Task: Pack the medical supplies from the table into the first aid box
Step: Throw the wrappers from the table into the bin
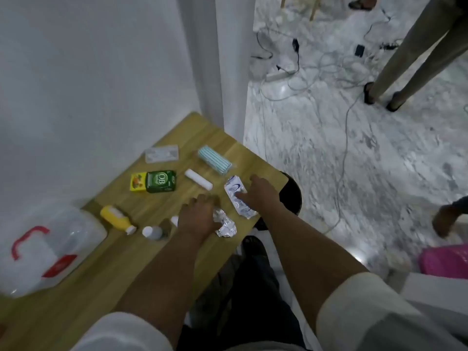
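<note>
A clear first aid box [48, 247] with a red handle and red latch stands closed at the table's left end. My left hand [200, 216] lies palm down, fingers spread, over a crumpled foil blister strip [225, 225]. My right hand [260, 196] rests with spread fingers on a white and blue packet [235, 192] near the table's right edge. Loose on the table lie a white gauze roll [198, 183], a blue striped mask pack [214, 159], a green and yellow medicine box [154, 181], a yellow bottle [116, 219], a white-capped bottle [152, 232] and a clear flat pack [162, 153].
The wooden table [141, 254] stands against a white wall [88, 72]. A black stool [291, 196] is under its right edge. Cables and a power strip [281, 73] lie on the marble floor. Another person's legs [405, 54] stand at the upper right, and a pink bag [445, 260] sits at the right.
</note>
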A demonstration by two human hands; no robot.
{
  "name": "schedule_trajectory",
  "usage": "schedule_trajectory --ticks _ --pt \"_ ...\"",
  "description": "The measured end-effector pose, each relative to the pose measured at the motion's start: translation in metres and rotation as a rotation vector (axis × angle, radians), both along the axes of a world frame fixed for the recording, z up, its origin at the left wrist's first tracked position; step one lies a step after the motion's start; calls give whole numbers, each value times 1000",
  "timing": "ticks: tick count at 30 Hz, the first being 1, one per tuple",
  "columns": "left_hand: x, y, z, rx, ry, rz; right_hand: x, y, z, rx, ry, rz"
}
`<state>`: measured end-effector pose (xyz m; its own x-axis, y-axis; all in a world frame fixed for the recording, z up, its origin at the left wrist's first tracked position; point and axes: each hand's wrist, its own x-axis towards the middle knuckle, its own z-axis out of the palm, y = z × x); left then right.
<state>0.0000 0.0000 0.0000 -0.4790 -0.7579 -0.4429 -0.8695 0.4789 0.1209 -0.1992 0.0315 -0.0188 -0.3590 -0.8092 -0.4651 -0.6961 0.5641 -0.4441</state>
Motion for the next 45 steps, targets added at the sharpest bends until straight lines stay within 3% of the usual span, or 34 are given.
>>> schedule_trajectory --ticks 2,5,9,14,21,25,32,37,41,45 --pt "-5 -5 -9 0 -69 -39 8 -2 -11 18 22 -84" --pt "-7 -7 -22 -11 -108 -51 23 5 -28 -7 113 -23" --pt "-11 -15 -27 29 -79 -36 22 17 -36 -87 53 -3" --pt "-13 -13 -27 188 121 2 2 32 -26 -102 -116 -90" --pt "-73 26 11 238 357 195 -51 101 6 -251 -159 -532" --pt "-132 44 13 257 359 164 -90 127 -2 -113 -202 -691" --pt "-209 63 -46 492 281 358 -131 126 -70 82 -256 -724" --pt "-246 66 -94 472 232 576 -163 114 -113 186 -266 -654" --pt "-266 66 -123 412 283 450 -184 92 -129 195 -225 -582" --pt "-279 63 -120 436 166 295 -194 69 -117 183 -208 -528"
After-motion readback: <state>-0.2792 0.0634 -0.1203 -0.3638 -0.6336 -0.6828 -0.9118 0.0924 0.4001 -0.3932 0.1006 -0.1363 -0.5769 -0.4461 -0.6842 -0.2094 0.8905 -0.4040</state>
